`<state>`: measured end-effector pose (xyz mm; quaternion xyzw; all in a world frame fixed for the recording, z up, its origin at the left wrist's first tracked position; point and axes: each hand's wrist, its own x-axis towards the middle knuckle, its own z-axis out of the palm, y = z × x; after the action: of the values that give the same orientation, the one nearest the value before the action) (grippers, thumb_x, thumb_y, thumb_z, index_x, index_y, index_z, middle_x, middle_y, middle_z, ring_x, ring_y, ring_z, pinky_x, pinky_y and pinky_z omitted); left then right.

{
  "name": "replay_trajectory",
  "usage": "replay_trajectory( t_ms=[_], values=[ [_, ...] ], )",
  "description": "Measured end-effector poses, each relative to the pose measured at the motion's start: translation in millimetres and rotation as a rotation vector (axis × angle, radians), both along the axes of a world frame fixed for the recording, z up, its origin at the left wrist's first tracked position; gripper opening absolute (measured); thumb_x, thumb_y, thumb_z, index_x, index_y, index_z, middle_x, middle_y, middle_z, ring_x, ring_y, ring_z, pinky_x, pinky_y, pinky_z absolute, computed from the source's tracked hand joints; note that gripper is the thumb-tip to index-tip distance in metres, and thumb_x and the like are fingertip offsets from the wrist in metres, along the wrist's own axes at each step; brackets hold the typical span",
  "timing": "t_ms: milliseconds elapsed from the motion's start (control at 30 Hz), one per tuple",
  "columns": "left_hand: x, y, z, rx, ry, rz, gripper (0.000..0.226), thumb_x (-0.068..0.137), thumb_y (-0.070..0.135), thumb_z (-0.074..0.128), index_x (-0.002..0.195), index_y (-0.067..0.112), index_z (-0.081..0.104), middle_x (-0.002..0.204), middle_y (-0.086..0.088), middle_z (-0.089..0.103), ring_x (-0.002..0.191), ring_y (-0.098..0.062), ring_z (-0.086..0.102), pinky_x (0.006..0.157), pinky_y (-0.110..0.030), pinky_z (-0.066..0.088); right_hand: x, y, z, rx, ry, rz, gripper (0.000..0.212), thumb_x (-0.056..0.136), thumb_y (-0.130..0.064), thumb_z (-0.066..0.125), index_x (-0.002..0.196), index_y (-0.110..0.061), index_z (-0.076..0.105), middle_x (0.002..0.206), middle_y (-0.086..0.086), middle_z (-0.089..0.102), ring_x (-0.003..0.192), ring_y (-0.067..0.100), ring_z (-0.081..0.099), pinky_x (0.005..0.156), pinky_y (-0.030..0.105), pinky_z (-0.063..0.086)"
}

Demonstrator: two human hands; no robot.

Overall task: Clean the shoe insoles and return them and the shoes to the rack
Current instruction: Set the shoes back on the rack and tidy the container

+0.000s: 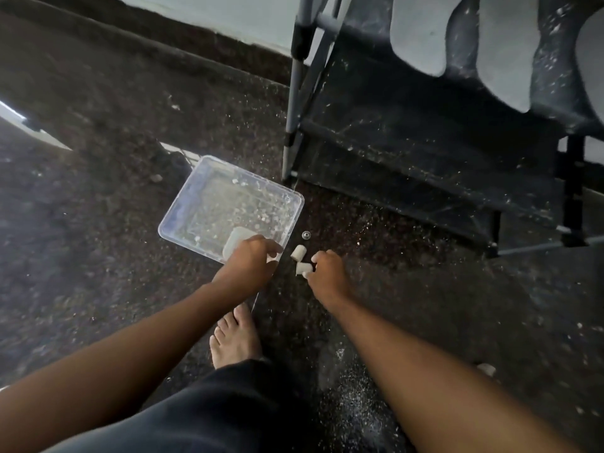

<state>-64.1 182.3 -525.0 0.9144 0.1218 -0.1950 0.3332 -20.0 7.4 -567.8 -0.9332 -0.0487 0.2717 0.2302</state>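
head view looks down at a dark speckled floor where a clear plastic tray sits just left of the front leg of the shoe rack. the tray holds crumbs and grit, which suggests it is there to catch what comes off the cleaning, set close to the rack so little has to be carried. pale insoles lie side by side on the rack's upper shelf at the top right, heels hanging toward the front edge; no shoes can be made out in this frame.

the left hand hovers over the tray's near right corner, fingers curled and pinched around a small white bit, with a larger pale block in the tray just behind it. the right hand is down on the floor just right of the tray, fingers closed on a small white chunk; another white chunk lies loose on the floor between the two hands. a small round thing rests beside the tray's right edge. a bare foot stands below the hands.

it looks like stray pieces are being gathered toward the tray, a tidying step.
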Motion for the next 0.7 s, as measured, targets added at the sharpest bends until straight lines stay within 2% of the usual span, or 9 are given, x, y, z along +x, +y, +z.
replay_trajectory(
  t_ms=[167,333,433,500,567,633,700],
  values=[
    [-11.9,8.9,-13.1,0.003,-0.018,-0.008,0.033,0.092,0.004,0.072,0.124,0.011,0.072,0.116,-0.008,0.064,0.091,-0.019,0.060,0.082,-0.020,0.039,-12.3,6.6,-23.0,-0.022,-0.021,0.043,0.035,0.083,-0.012,0.077,0.114,-0.008,0.061,0.122,0.009,0.052,0.107,0.026,0.059,0.096,0.034,0.047],
    [-11.5,8.2,-18.8,-0.008,-0.054,0.008,0.035,0.092,0.004,0.072,0.126,0.013,0.072,0.118,-0.008,0.063,0.088,-0.014,0.053,0.081,-0.020,0.040,-13.6,4.3,-27.2,-0.037,-0.056,0.027,0.025,0.086,-0.015,0.074,0.106,-0.006,0.063,0.116,0.011,0.058,0.103,0.027,0.059,0.089,0.035,0.047],
    [-5.1,10.0,-15.7,-0.015,-0.100,0.026,0.037,0.091,0.004,0.073,0.127,0.012,0.071,0.125,-0.011,0.062,0.103,-0.023,0.059,0.090,-0.027,0.046,-9.5,3.9,-17.7,0.004,-0.032,-0.140,0.022,0.084,-0.016,0.077,0.102,-0.004,0.069,0.104,0.012,0.070,0.095,0.026,0.067,0.071,0.026,0.043],
    [-4.3,14.0,-13.4,-0.006,-0.121,0.062,0.039,0.091,0.005,0.074,0.128,0.013,0.069,0.128,-0.010,0.061,0.117,-0.028,0.058,0.098,-0.035,0.048,-4.1,7.4,-7.8,0.086,-0.047,-0.244,0.021,0.084,-0.016,0.077,0.101,-0.005,0.072,0.097,0.010,0.073,0.084,0.021,0.068,0.066,0.021,0.039],
    [-4.9,19.4,-12.2,0.022,-0.126,0.110,0.041,0.092,0.008,0.073,0.131,0.014,0.067,0.131,-0.010,0.060,0.122,-0.031,0.055,0.104,-0.039,0.045,4.0,14.6,4.5,0.153,-0.159,-0.186,0.019,0.087,-0.020,0.075,0.098,-0.005,0.074,0.090,0.008,0.071,0.075,0.017,0.061,0.060,0.020,0.036],
    [-5.1,22.3,-13.6,0.052,-0.126,0.129,0.044,0.091,0.009,0.074,0.134,0.012,0.065,0.132,-0.012,0.060,0.124,-0.034,0.055,0.107,-0.039,0.040,16.3,25.4,12.1,0.183,-0.280,-0.092,0.025,0.093,-0.022,0.069,0.106,-0.001,0.073,0.090,0.009,0.063,0.075,0.017,0.056,0.059,0.019,0.036],
    [-2.2,23.4,-15.3,0.072,-0.125,0.100,0.046,0.091,0.011,0.074,0.136,0.013,0.064,0.135,-0.012,0.060,0.126,-0.034,0.054,0.108,-0.039,0.039,30.8,39.6,14.8,0.180,-0.315,0.011,0.031,0.095,-0.019,0.066,0.119,0.000,0.068,0.098,0.009,0.058,0.083,0.018,0.056,0.067,0.018,0.045]
  ],
)
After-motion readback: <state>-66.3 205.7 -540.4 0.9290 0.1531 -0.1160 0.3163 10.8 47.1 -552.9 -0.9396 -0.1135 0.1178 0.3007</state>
